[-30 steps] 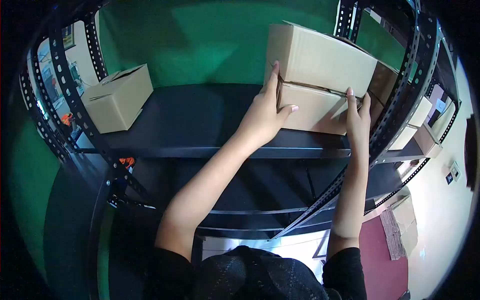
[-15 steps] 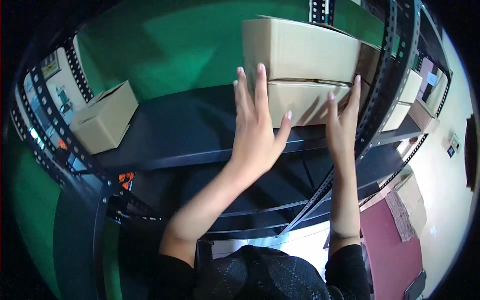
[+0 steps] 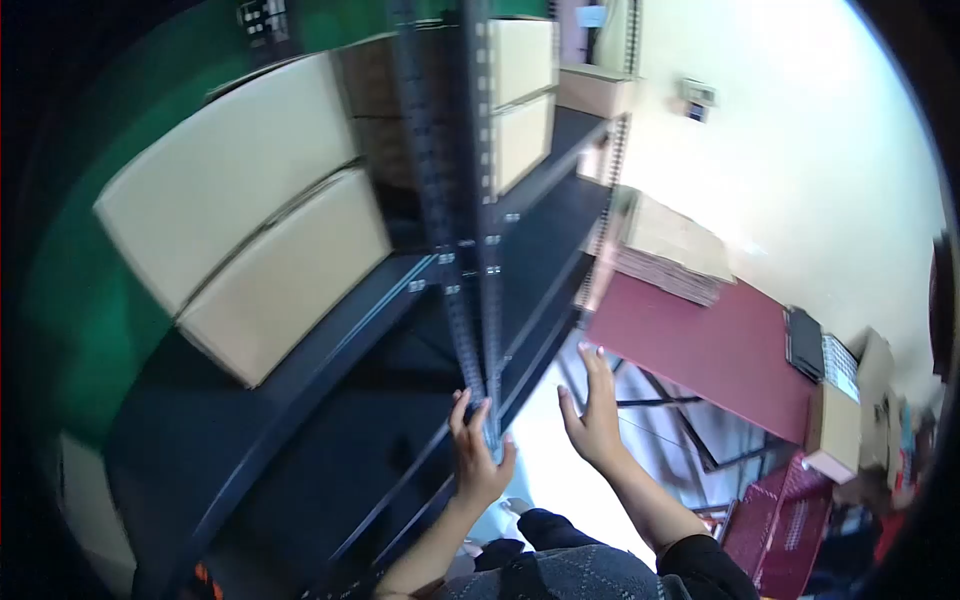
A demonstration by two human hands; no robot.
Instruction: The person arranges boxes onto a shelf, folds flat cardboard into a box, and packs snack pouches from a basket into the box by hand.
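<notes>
My left hand is in front of the lower part of the black slotted rack post. Its fingers are apart and hold nothing; whether they touch the metal I cannot tell. To the right, my right hand hangs in the air with thumb and fingers spread, near the maroon table. Up on the left, an upper cardboard box rests on a lower cardboard box, both on the black shelf and away from my hands.
Beyond the post, more stacked boxes stand on the neighbouring rack. Flattened cardboard and a black flat item lie on the maroon table. A maroon crate is at lower right. Another box shows dimly at far left.
My hands have come off the two stacked boxes and dropped lower. The view has swung right, bringing the maroon table nearer the middle. The boxes stay on the shelf.
</notes>
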